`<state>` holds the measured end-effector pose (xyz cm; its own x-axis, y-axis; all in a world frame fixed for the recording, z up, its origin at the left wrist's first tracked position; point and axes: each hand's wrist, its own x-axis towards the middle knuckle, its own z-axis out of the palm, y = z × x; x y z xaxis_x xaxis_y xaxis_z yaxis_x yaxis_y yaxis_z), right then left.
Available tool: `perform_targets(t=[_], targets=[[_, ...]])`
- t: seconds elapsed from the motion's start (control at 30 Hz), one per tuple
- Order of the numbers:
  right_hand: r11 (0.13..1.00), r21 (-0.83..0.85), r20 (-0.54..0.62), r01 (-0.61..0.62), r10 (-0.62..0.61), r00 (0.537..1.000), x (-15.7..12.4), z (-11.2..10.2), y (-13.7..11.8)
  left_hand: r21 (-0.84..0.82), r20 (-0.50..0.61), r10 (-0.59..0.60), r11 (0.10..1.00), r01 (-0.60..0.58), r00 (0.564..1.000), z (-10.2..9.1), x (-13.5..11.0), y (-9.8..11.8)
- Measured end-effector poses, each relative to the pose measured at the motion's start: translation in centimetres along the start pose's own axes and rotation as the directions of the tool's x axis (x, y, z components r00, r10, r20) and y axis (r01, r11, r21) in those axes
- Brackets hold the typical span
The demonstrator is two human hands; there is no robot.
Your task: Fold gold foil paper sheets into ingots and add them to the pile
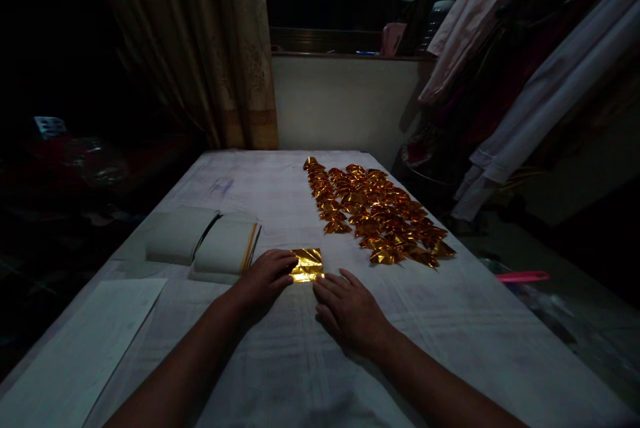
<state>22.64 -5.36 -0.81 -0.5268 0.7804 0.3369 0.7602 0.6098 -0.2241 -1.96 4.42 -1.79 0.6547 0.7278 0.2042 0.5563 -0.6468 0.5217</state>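
The surface, a cloth-covered table (280,181), carries your work; the step in hand appears to be flattening or lining up one foil sheet. Your right hand (350,311) is spread loosely, its fingertips at the sheet's near right corner, gripping nothing visible. Your left hand (267,275) lies over the sheet's left end, thumb apart from the forefinger; whether it pinches or merely presses cannot be told. The gold foil sheet (307,265) lies flat, midway between the surface's left and right edges. The next move seems to call for light, even fingertip pressure, keeping its edges square.

Beyond the far edge, to the left, hangs a curtain (245,48). Folded gold pieces (385,215) crowd the surface's right edge from near the far right corner, well clear of your fingers. A white sheet (85,341) lies along the left edge, towards the near left corner. Two paper stacks (225,245) stand farther along that side; the right-hand one, just beside your left hand, limits its leftward room. A pink handle (523,277) shows outside the right edge.
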Motion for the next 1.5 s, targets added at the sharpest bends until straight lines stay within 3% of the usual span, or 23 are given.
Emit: perform_targets(t=[0.27, 0.47, 0.67, 0.8, 1.07, 1.17, 1.3, 1.37, 1.5], targets=[[0.998, -0.061, 0.007, -0.029, 0.029, 1.000, -0.3, -0.7, 0.6, -0.115, 0.000, 0.051, 0.992, -0.050, 0.999, -0.2, -0.4, -0.5], [0.995, -0.061, 0.010, -0.080, 0.081, 0.997, 2.6, -0.2, -0.6, -0.154, 0.007, 0.050, 0.987, -0.048, 0.999, -1.0, -0.1, 1.1], [0.987, 0.018, 0.269, -0.162, 0.151, 0.951, 3.6, 1.0, -2.1, -0.100, 0.020, 0.048, 0.994, -0.045, 0.999, -0.9, -0.4, 1.1], [0.980, 0.015, 0.342, -0.199, 0.182, 0.922, 2.5, 0.1, -1.2, -0.040, 0.012, -0.040, 0.998, 0.041, 0.999, -0.2, -1.3, 0.7], [0.970, 0.004, 0.353, -0.243, 0.226, 0.908, 1.1, -0.9, 0.0, 0.036, 0.009, -0.199, 0.979, 0.199, 0.980, 0.4, -2.5, 0.0], [0.972, 0.009, 0.343, -0.235, 0.218, 0.914, 1.0, -0.9, 0.2, 0.091, -0.059, -0.169, 0.981, 0.174, 0.984, 0.5, -2.7, 1.1], [0.975, 0.010, 0.254, -0.222, 0.213, 0.944, 1.2, -0.8, 0.4, 0.186, -0.219, -0.011, 0.981, 0.053, 0.976, 0.5, -2.8, 4.3], [0.975, 0.003, 0.199, -0.223, 0.218, 0.955, 1.7, -0.9, 0.4, 0.244, -0.193, 0.010, 0.969, 0.038, 0.981, 0.3, -2.5, 5.8], [0.980, -0.033, 0.163, -0.196, 0.199, 0.966, 3.2, -1.7, 0.5, 0.423, -0.073, -0.069, 0.901, 0.093, 0.995, -0.1, -1.4, 7.0]])
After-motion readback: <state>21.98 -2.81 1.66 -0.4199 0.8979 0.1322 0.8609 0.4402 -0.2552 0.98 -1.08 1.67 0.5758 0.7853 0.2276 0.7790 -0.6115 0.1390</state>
